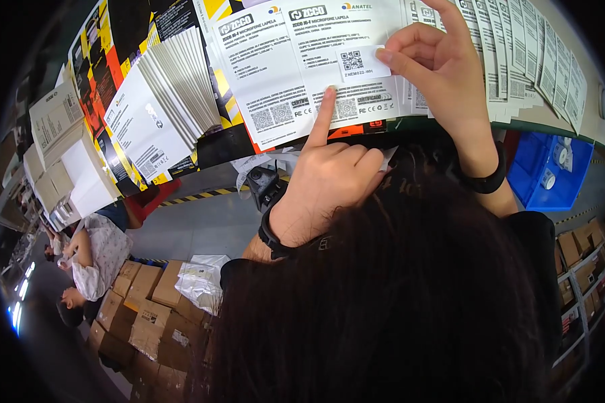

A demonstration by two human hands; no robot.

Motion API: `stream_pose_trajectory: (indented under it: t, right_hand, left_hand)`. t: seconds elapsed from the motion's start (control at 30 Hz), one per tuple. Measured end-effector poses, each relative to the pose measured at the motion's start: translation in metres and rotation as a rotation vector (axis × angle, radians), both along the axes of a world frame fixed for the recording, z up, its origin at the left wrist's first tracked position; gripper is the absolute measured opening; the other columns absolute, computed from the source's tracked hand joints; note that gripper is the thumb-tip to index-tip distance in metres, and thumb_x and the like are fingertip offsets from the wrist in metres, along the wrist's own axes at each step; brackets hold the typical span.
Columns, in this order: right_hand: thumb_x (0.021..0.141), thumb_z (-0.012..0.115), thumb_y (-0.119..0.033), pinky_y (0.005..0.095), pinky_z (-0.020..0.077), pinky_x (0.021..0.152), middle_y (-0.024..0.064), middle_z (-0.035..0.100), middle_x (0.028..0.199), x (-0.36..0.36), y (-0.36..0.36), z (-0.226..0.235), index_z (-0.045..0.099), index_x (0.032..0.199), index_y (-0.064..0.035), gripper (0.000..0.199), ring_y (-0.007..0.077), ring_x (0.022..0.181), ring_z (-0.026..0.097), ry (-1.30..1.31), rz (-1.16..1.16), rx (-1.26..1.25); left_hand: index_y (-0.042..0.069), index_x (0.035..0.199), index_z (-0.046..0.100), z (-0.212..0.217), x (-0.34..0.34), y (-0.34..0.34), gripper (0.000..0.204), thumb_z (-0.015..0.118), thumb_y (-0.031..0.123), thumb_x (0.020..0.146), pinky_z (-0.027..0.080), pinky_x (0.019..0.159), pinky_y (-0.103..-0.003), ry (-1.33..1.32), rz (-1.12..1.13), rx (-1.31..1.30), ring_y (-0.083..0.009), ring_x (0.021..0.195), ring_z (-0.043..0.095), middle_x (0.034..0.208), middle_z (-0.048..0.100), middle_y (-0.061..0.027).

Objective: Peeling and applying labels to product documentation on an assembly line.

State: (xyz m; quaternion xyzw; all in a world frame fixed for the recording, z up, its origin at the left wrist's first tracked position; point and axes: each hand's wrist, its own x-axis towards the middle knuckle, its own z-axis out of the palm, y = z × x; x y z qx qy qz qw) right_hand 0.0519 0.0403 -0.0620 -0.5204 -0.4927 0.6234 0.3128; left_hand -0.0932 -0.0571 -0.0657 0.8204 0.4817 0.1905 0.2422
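Note:
My right hand pinches the left-reaching white label, which bears a black square code, between thumb and fingers. The label lies over a white printed box sleeve or card, one of a row. Below the label, my left hand touches the same card with its outstretched index fingertip. Its other fingers are curled, and a bit of white shows beside them; what they hold, if anything, I cannot make out. Another printed card lies to the left, and several overlapping ones fan out to the right.
A fanned stack of white cards lies on yellow, black and orange packages at left. Farther left are white boxes. A blue bin with small rolls stands at right. Cardboard boxes and two people are at lower left.

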Motion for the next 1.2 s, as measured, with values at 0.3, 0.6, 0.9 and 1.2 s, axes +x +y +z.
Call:
stream_pose_trajectory:
  t: [0.3, 0.6, 0.9, 1.2]
  right_hand:
    - [0.075, 0.060, 0.010, 0.0155, 0.0422, 0.059, 0.0040, 0.054, 0.074, -0.004, -0.002, 0.002, 0.028, 0.127, -0.0053, 0.063, 0.0067, 0.066, 0.054, -0.037, 0.023, 0.027]
    - [0.075, 0.061, 0.008, 0.0166, 0.0423, 0.058, 0.0039, 0.053, 0.073, -0.003, -0.001, 0.001, 0.029, 0.126, -0.0045, 0.062, 0.0077, 0.063, 0.052, -0.100, 0.018, 0.048]
    - [0.069, 0.069, 0.002, 0.0243, 0.0415, 0.059, 0.0087, 0.048, 0.086, -0.003, 0.009, -0.019, 0.036, 0.124, -0.0045, 0.064, 0.0149, 0.066, 0.048, 0.003, -0.005, 0.762]
    - [0.070, 0.066, 0.003, 0.0287, 0.0459, 0.069, 0.0097, 0.056, 0.090, 0.007, -0.008, 0.011, 0.039, 0.124, -0.0041, 0.061, 0.0173, 0.078, 0.056, -0.216, 0.262, 0.771]
  left_hand:
    - [0.007, 0.059, 0.047, 0.001, -0.001, -0.005, 0.025, 0.071, 0.015, 0.063, 0.024, 0.104, -0.055, -0.004, 0.029, 0.004, -0.0180, 0.045, 0.053, 0.047, 0.047, -0.0023]
    - [0.006, 0.060, 0.048, -0.007, 0.001, -0.001, 0.025, 0.072, 0.015, 0.063, 0.024, 0.104, -0.055, -0.011, 0.003, -0.011, -0.0186, 0.046, 0.053, 0.048, 0.047, -0.0024]
    - [0.007, 0.061, 0.050, 0.001, 0.007, 0.002, 0.024, 0.072, 0.015, 0.063, 0.024, 0.105, -0.054, -0.007, 0.007, 0.001, -0.0192, 0.047, 0.054, 0.048, 0.047, -0.0024]
    - [0.007, 0.060, 0.051, 0.030, -0.018, -0.013, 0.021, 0.070, 0.015, 0.067, 0.020, 0.106, -0.053, -0.085, 0.195, 0.018, -0.0206, 0.046, 0.053, 0.049, 0.049, -0.0045]
